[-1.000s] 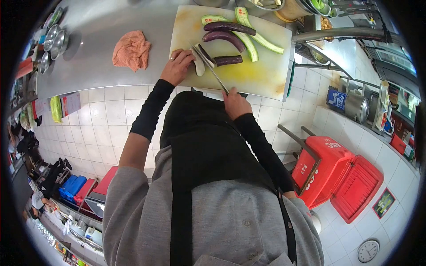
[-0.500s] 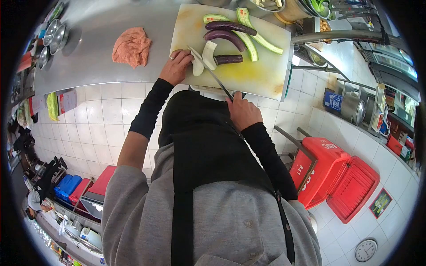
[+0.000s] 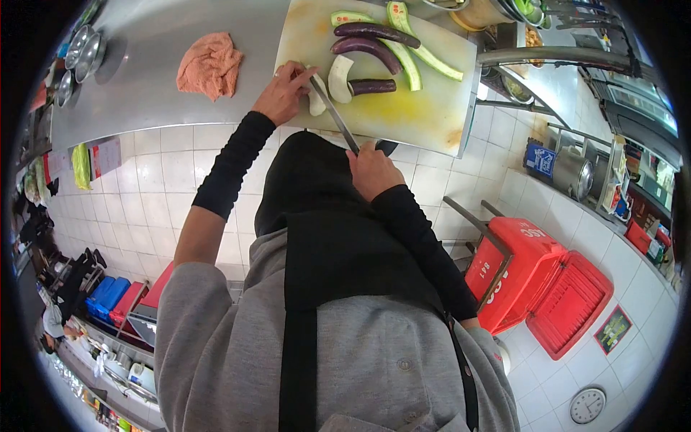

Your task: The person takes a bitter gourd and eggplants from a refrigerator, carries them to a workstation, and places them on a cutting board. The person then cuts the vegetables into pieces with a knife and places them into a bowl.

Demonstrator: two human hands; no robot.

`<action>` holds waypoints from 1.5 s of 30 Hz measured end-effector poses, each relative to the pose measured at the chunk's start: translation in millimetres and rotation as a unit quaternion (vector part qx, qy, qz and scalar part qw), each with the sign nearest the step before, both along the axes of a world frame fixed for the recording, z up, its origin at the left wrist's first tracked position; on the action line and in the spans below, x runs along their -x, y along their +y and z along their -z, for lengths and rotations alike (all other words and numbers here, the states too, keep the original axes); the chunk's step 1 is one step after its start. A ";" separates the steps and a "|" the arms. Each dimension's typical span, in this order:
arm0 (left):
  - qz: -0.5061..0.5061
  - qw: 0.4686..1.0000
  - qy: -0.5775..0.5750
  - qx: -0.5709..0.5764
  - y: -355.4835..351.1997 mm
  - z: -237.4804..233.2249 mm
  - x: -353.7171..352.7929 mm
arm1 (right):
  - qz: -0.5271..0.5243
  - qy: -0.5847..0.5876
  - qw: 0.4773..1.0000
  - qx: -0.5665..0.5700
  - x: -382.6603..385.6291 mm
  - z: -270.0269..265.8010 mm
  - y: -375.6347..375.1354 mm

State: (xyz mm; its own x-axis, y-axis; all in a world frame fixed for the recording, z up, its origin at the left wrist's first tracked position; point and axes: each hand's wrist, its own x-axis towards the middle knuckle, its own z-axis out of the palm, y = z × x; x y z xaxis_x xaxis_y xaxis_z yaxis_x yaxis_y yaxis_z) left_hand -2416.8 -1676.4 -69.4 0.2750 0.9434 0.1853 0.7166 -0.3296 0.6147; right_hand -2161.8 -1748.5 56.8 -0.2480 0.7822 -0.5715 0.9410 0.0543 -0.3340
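Observation:
My right hand (image 3: 374, 169) is closed round the handle of a knife (image 3: 335, 115), whose blade slants up to the left across the cutting board (image 3: 425, 119). At the board's left edge, my left hand (image 3: 284, 93) has its fingers bent at the top of a pale eggplant piece (image 3: 317, 105), right by the knife tip. The blade runs along this piece's right side. Next to it lies another pale eggplant piece (image 3: 340, 78), touching a short purple eggplant piece (image 3: 374, 86). Farther up rest two long purple eggplant pieces (image 3: 376, 32) and several green-skinned strips (image 3: 432, 57).
A crumpled orange cloth (image 3: 210, 66) lies on the steel counter (image 3: 144, 93), left of the board. Metal bowls (image 3: 90, 57) stand at the far left. A metal rail (image 3: 561, 56) juts in at the right. Below it on the floor side is an open red crate (image 3: 518, 266).
My right hand and the knife have moved left, so the blade now lies closer to the pale piece under my left hand. My left fingers have drawn up toward the knife tip.

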 end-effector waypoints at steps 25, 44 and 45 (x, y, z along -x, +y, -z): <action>-0.274 0.954 0.006 0.119 -48.9 -4.6 -35.0 | -0.029 -0.032 0.993 -0.107 -41.4 -12.6 -26.2; 0.291 0.934 -0.193 -0.083 -28.7 -324.2 -142.5 | -0.336 -0.059 0.940 -0.032 25.1 -190.6 40.1; 0.379 0.923 -0.072 -0.011 -40.3 -371.4 -185.4 | -0.171 -0.085 0.981 -0.016 0.9 -85.4 8.6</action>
State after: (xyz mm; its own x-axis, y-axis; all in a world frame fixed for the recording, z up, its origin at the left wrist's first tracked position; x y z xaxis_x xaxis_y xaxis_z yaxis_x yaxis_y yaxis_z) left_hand -2231.4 -1716.7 302.0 0.8250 0.4861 0.2881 0.1869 -0.7159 0.6727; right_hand -2162.7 -1739.9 142.2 -0.4026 0.6884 -0.6034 0.9078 0.3850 -0.1664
